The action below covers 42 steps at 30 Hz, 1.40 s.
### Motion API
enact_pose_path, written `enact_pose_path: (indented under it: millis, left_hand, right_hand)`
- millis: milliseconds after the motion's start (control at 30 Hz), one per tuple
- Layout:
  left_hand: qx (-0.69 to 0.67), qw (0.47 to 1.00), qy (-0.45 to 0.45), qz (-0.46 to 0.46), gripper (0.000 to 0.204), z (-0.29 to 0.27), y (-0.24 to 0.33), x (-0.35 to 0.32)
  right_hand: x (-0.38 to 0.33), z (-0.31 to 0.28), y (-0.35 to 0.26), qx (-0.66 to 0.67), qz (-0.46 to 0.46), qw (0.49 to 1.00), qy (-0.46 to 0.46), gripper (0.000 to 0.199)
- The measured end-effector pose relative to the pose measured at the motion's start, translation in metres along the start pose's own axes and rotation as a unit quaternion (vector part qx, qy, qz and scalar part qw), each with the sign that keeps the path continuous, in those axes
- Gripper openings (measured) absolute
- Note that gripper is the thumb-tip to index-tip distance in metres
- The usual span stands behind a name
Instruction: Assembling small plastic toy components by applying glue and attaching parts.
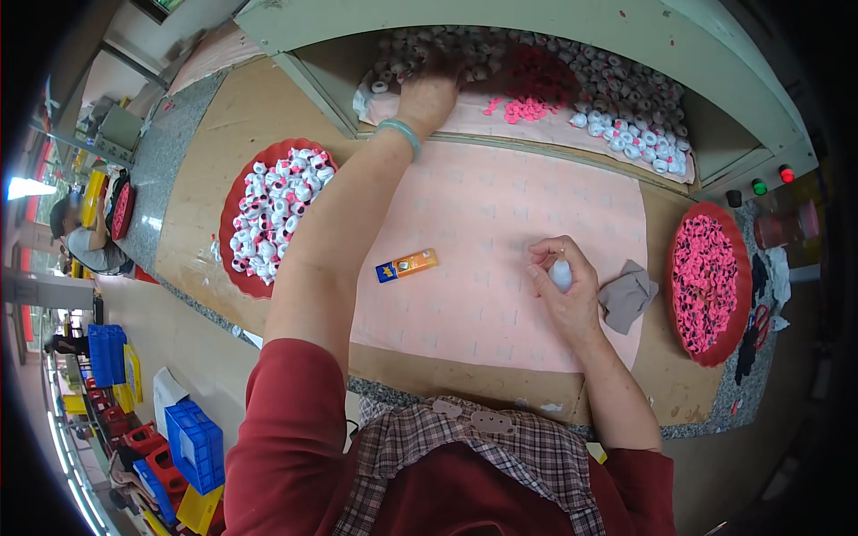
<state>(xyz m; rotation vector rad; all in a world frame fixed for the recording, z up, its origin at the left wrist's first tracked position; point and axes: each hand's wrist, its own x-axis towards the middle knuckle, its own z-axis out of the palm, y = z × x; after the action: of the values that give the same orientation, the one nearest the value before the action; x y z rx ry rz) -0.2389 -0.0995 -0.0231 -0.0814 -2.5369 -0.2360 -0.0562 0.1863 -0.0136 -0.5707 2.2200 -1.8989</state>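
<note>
My left hand (433,96) reaches into the green metal box-like booth (536,20) at the far side, a pale green bangle on its wrist. Its fingers lie in shadow among small white rounded pieces (626,143), so their grip is hidden. Over the pink sheet (474,313), my right hand (569,290) is closed around a small whitish squeeze bottle (560,275) with a thin tip. Next to that wrist lies a crumpled grey cloth (628,297). An orange and blue slim carton (407,265) rests on the sheet between my arms.
On the left stands a red scalloped tray (234,268) heaped with white pieces marked pink and black. Another red tray (736,308), at right, holds small pink-and-black pieces. Loose pink bits (527,109) lie inside the booth. Blue crates (194,445) and a seated person (85,237) are beyond the table's left.
</note>
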Motion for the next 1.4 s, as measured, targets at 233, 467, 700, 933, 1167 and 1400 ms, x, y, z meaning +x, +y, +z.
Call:
enact_pose_path:
  millis: [233, 467, 700, 933, 1167, 1400]
  left_hand:
    - [-0.058, 0.997, 0.056, -0.006, 0.017, -0.008, 0.000, 0.010]
    - [-0.254, 0.957, 0.077, 0.113, 0.011, -0.049, 0.078, -0.035]
    - [-0.268, 0.950, -0.115, 0.113, 0.016, -0.079, 0.124, -0.113]
    - [-0.239, 0.961, -0.064, 0.120, 0.020, -0.084, 0.117, -0.123]
    - [-0.279, 0.954, -0.078, 0.075, 0.020, -0.073, 0.115, -0.121]
    - [-0.263, 0.950, -0.066, 0.157, 0.019, -0.077, 0.118, -0.121]
  right_hand:
    - [-0.001, 0.001, -0.005, 0.013, 0.017, 1.000, 0.003, 0.020]
    - [0.003, -0.002, -0.004, 0.046, 0.029, 0.998, 0.011, 0.017]
    - [0.002, -0.004, -0.006, 0.098, 0.080, 0.991, 0.038, 0.017]
    - [0.003, -0.009, -0.008, 0.110, 0.098, 0.989, 0.014, 0.025]
    - [0.004, -0.014, -0.018, 0.111, 0.049, 0.992, 0.017, 0.040]
    - [0.006, -0.025, -0.017, 0.065, 0.052, 0.997, 0.007, 0.043]
